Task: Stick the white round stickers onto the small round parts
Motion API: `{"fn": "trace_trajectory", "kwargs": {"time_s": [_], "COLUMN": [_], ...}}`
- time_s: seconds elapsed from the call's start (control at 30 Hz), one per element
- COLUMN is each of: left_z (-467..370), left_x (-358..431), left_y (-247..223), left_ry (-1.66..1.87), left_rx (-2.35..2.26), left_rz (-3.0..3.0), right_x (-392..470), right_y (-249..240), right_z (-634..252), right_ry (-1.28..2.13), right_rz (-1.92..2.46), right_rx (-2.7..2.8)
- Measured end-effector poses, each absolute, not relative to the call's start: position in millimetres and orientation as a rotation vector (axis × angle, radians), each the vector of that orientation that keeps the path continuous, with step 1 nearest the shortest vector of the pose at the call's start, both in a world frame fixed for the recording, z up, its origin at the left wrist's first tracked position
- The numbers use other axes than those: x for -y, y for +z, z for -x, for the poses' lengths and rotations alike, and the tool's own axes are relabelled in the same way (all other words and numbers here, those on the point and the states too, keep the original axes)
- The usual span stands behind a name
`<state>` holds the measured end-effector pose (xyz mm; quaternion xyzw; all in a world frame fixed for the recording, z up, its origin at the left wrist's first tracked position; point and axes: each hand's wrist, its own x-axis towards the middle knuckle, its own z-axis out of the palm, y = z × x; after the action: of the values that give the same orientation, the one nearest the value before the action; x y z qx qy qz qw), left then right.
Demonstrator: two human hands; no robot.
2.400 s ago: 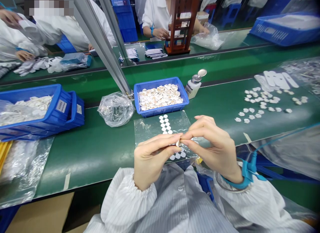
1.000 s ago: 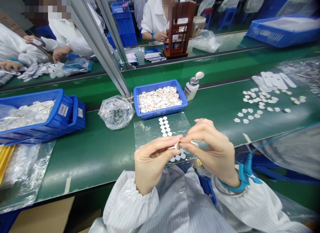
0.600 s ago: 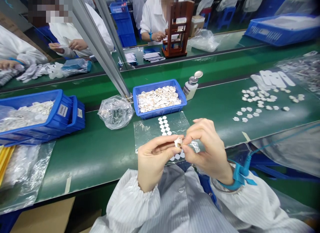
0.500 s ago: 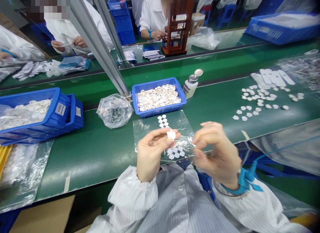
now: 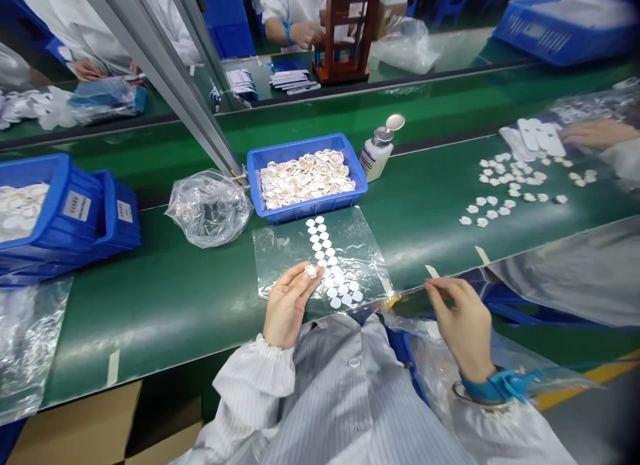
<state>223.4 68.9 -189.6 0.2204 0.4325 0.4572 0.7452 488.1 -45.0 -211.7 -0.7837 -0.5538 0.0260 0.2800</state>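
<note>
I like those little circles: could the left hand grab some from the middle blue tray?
Probably not straight away: the left hand holds a white disc, though the blue tray has an open top.

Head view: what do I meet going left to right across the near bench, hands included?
Blue bins → clear bag → left hand, holding a white disc → bottle → right hand → co-worker's hand.

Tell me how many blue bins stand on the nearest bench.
3: the middle bin, beyond the left hand; the left bin; the overlapped bin beside it. More may be hidden beneath.
</note>
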Motion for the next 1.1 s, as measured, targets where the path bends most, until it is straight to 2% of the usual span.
{"fn": "trace_trajectory", "kwargs": {"time_s": [0.1,0.23,0.73,0.87,1.0,1.1], "left_z": [-226.7,-228.8,-226.0,-233.0,-252.9,-262.7], "left_x": [-66.0,-61.8,-61.6,-66.0,-74.9,-80.7], "left_y": [-199.7,-211.6,-208.9,-199.2,-177.3,-161.9], "left_ry": [1.003,1.048,1.029,1.055,1.075,1.058], "left_rx": [-0.975,-1.038,-1.038,-0.97,-0.725,-0.624], "left_rz": [-0.502,-0.528,-0.491,-0.399,-0.129,0.0], "right_x": [16.9,-13.6,-33.2,-33.0,-34.1,-38.4], "right_y": [-194.8,-199.4,-199.8,-183.5,-159.2,-152.4], "right_z": [-457.5,-429.9,-432.5,-428.8,-396.1,-374.2], "right_ry": [0.26,0.444,0.491,0.585,0.824,0.779], "right_rz": [1.89,1.761,1.786,1.701,1.397,1.26], "right_rx": [1.734,1.968,2.013,1.881,1.792,1.823]}}
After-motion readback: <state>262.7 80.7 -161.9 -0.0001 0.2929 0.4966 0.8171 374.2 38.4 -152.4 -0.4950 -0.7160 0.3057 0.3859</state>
